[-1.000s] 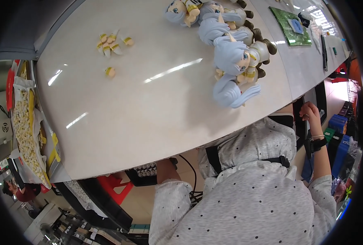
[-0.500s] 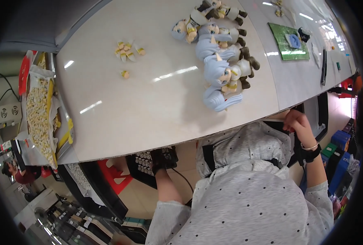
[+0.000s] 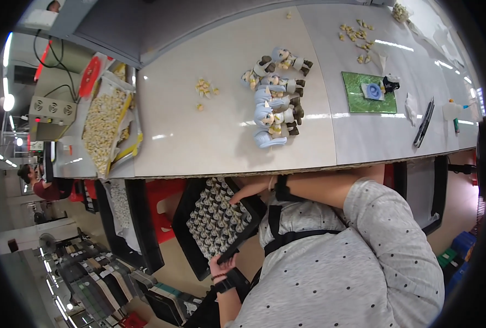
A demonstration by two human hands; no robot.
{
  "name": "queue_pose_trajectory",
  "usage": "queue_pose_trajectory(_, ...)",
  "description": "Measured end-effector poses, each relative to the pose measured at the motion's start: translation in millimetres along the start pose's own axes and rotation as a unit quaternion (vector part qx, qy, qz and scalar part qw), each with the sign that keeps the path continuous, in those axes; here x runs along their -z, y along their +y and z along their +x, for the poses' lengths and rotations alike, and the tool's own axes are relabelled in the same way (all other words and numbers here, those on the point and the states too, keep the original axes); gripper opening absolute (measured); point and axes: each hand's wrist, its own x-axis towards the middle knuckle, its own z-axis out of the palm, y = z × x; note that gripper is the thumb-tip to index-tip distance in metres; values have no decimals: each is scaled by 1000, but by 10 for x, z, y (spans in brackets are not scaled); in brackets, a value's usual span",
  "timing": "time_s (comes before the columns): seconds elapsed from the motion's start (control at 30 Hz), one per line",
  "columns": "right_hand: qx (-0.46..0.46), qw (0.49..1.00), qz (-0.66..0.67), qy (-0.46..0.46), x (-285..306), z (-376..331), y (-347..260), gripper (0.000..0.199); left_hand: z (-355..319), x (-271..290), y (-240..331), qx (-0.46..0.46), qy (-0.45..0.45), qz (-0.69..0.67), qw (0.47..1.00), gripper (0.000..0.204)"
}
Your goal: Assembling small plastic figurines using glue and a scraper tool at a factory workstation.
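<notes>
Below the table edge, a black tray (image 3: 187, 188) is tilted and filled with rows of small grey-and-white parts (image 3: 213, 216). My left hand (image 3: 222, 266) is closed on the tray's near edge. Reaching across my body, my right hand (image 3: 247, 191) has its fingers stretched over the parts at the tray's upper right side; its fingertips appear to touch them, and nothing shows in its grip. On the white table (image 3: 199, 147) lies a column of several doll figures (image 3: 270, 116) with pale blue hair, white clothes and brown boots. Small cream-and-yellow pieces (image 3: 203, 87) sit to their left.
A bag-lined tray of small cream pieces (image 3: 103, 128) stands at the table's left end. To the right are a green mat (image 3: 355, 93) with a blue ring-shaped part and a black pen-like tool (image 3: 424, 123). Under the table stands a red stool (image 3: 163, 218). A person (image 3: 43, 186) works far left.
My right hand has crossed from the right side to the tray. My left hand now grips its near edge, and the tray has come further out from under the table. The view has shifted.
</notes>
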Motion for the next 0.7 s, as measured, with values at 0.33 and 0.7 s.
queue_pose_trajectory(0.33, -63, 979, 190, -51, -253, -68, -829, 78, -1323, -85, 101, -176, 61, -12, 982, 37)
queue_pose_trajectory(0.7, -19, 905, 401, -143, -290, -378, -1863, 89, -3170, -508, -28, -484, -44, 54, 873, 18)
